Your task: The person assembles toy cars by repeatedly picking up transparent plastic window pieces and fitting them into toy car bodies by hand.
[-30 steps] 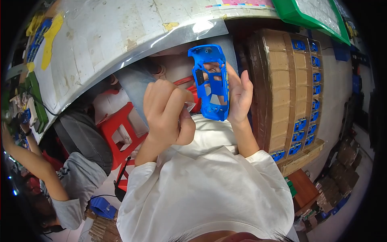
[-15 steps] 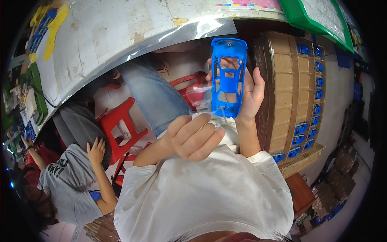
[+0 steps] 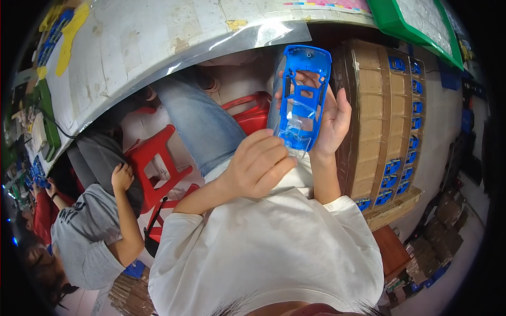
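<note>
My right hand [image 3: 336,118] supports a blue toy car body shell [image 3: 305,108] from beneath, fingers curled around its underside and partly visible through the window openings. The shell is tilted lengthwise, inner side up. My left hand [image 3: 258,164] pinches a clear plastic car window piece [image 3: 289,130] at the shell's near end. That transparent part lies over or inside the near opening; its exact seating is hard to make out. Both hands are above my lap, just off the table edge.
A white worktable [image 3: 147,39] curves across the top, with a clear sheet [image 3: 253,39] along its edge. On the right stands a cardboard divided tray [image 3: 369,116] with several blue car bodies. A green bin [image 3: 387,21] sits top right. Red stools [image 3: 158,168] and a co-worker [image 3: 87,231] are left.
The clear window piece has moved from beside the shell onto its near end. My left hand shifted slightly right, and the shell tilted a little to the right. The co-worker's arms moved.
</note>
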The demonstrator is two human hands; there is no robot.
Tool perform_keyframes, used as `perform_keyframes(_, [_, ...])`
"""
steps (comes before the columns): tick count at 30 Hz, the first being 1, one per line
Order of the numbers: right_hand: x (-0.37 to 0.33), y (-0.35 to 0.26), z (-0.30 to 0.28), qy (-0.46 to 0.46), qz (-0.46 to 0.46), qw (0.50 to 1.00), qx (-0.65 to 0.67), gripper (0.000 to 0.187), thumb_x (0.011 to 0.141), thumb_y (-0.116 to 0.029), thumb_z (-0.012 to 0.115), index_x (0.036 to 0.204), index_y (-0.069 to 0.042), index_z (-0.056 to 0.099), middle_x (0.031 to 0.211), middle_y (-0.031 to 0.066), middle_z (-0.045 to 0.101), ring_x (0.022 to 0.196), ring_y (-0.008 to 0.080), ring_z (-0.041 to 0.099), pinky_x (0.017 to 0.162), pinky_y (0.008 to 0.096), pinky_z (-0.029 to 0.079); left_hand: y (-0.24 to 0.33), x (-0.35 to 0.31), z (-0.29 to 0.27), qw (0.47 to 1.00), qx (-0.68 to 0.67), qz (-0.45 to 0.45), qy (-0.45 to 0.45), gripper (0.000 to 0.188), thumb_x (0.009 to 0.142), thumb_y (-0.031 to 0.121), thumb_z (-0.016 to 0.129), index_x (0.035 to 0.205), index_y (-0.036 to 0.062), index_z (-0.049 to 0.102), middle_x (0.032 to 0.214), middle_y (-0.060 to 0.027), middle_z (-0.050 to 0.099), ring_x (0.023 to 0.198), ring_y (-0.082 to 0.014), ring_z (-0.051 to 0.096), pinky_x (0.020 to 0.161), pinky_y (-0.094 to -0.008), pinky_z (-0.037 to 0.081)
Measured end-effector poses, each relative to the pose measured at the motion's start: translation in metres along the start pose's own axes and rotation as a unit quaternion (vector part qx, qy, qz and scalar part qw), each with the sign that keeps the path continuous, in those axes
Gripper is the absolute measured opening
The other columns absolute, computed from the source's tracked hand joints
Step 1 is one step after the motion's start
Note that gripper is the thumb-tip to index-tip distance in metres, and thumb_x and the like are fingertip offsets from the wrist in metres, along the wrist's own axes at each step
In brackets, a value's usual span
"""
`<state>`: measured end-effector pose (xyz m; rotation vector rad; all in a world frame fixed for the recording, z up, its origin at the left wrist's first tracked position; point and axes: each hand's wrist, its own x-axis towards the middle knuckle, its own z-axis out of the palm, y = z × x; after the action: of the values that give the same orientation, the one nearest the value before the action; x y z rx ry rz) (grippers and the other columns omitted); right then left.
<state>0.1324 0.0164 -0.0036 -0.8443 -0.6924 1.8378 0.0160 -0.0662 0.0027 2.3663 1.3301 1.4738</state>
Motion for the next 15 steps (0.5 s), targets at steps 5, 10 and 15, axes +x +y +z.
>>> perform_keyframes(5, [-0.0024,-0.0008,0.0023,0.011,-0.018,0.999,-0.036,0.063,0.088,-0.045,0.019,0.118,0.006,0.04,0.109,0.0267,0.051,0.084,0.0302,0.059,0.071,0.0368,0.051,-0.0059,0.0053,0.0026,0.995,-0.047,-0.072,0.039,0.029,0.058,-0.001,0.069,0.083,0.0058,0.058,0.083,-0.0075,0.054,0.081,-0.023,0.057,0.075,-0.0385,0.049])
perform_keyframes(10, [-0.0048,0.0019,0.0039,-0.027,-0.005,1.0,0.01,0.058,0.088,-0.041,0.022,0.119,0.005,0.039,0.111,0.026,0.05,0.086,0.0297,0.058,0.071,0.0362,0.051,-0.0078,0.0067,0.0059,0.995,-0.029,-0.076,0.054,0.027,0.058,0.0,0.069,0.083,0.0064,0.061,0.081,-0.0063,0.056,0.081,-0.0226,0.058,0.075,-0.0386,0.048])
perform_keyframes(15, [-0.0046,0.0046,0.0049,-0.018,-0.015,1.0,0.001,0.049,0.085,-0.034,0.027,0.118,0.001,0.039,0.113,0.026,0.048,0.088,0.03,0.057,0.073,0.0361,0.05,-0.0076,0.0048,0.0067,0.995,0.09,-0.046,0.024,0.019,0.062,0.004,0.07,0.078,0.0109,0.063,0.082,0.0013,0.061,0.077,-0.0163,0.058,0.066,-0.0283,0.041])
